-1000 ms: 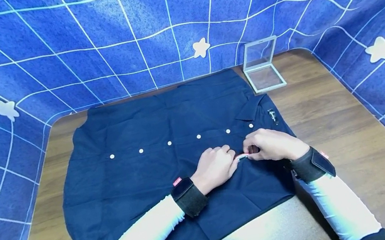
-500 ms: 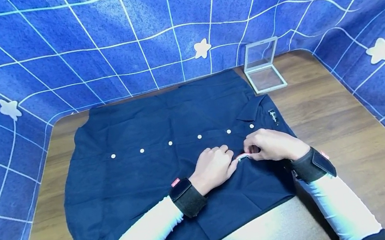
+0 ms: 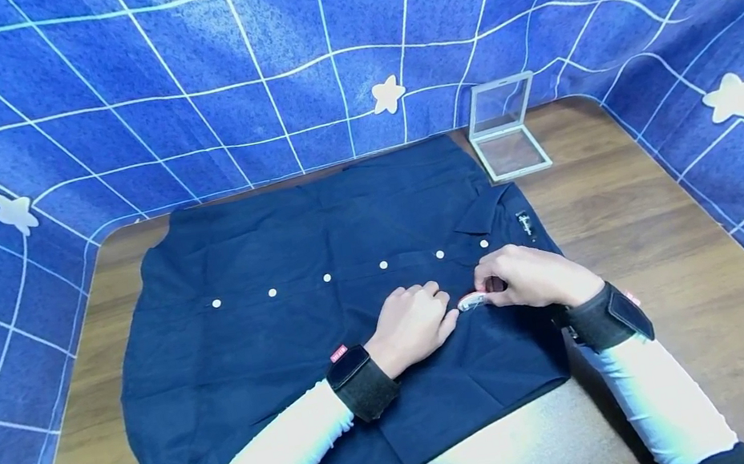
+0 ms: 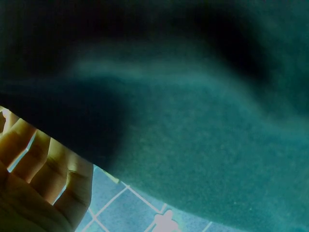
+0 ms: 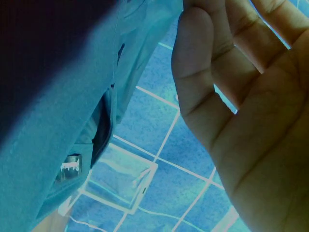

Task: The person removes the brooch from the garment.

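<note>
A dark navy shirt [image 3: 273, 345] lies spread on the table, with a row of white buttons along its placket. My right hand [image 3: 532, 275] pinches a small badge [image 3: 472, 300] with a red edge and a whitish face between thumb and fingers, low over the cloth near the collar. Just left of the badge, my left hand [image 3: 412, 327] rests on the shirt, its thumb tip close to the badge's end. Cloth hides the left fingertips in the left wrist view, so whether they grip it is unclear. The right wrist view shows the right palm but not the badge.
A clear square case [image 3: 512, 150] with a pale frame stands opened at the back right of the wooden table [image 3: 641, 222]. The shirt's collar [image 3: 485, 210] and label [image 3: 525, 223] face right. Blue grid-patterned cloth with stars encloses the table's back and sides.
The badge has tilted, so more of its whitish face shows. My right hand has shifted very slightly right with it, while my left hand stays nearly in place.
</note>
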Motion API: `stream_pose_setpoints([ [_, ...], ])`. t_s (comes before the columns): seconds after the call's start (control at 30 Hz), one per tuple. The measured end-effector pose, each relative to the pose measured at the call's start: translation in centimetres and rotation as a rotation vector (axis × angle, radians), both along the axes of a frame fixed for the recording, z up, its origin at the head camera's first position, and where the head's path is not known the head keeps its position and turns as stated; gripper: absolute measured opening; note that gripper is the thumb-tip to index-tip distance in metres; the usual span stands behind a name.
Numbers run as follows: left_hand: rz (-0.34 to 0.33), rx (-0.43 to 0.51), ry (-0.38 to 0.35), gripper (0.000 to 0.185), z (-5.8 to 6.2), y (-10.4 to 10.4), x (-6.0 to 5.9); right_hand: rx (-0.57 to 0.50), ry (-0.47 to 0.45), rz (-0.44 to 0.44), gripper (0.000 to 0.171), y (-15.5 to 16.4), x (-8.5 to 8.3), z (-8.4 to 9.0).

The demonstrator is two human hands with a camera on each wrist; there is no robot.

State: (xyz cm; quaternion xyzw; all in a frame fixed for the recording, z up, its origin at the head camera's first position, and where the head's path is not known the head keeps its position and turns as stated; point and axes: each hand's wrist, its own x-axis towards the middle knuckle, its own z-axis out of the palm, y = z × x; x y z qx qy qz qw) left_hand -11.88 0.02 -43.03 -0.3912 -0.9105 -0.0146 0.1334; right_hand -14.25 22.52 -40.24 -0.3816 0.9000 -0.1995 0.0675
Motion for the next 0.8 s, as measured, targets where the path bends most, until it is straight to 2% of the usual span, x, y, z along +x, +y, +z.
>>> stream_pose_setpoints([
  [0.3, 0.003, 0.003, -0.037, 0.025, -0.1, 0.1, 0.0, 0.020, -0.012, -0.066, 0.014, 0.9, 0.0, 0.8],
  [0.53, 0.005, 0.004, -0.046, 0.025, -0.1, 0.0, 0.0, 0.009, -0.035, -0.080, 0.013, 1.1, -0.1, 0.9],
  [0.8, 0.021, 0.016, -0.065, 0.024, 0.5, -0.7, -0.2, -0.044, 0.082, -0.051, 0.010, 0.4, 0.1, 0.8],
])
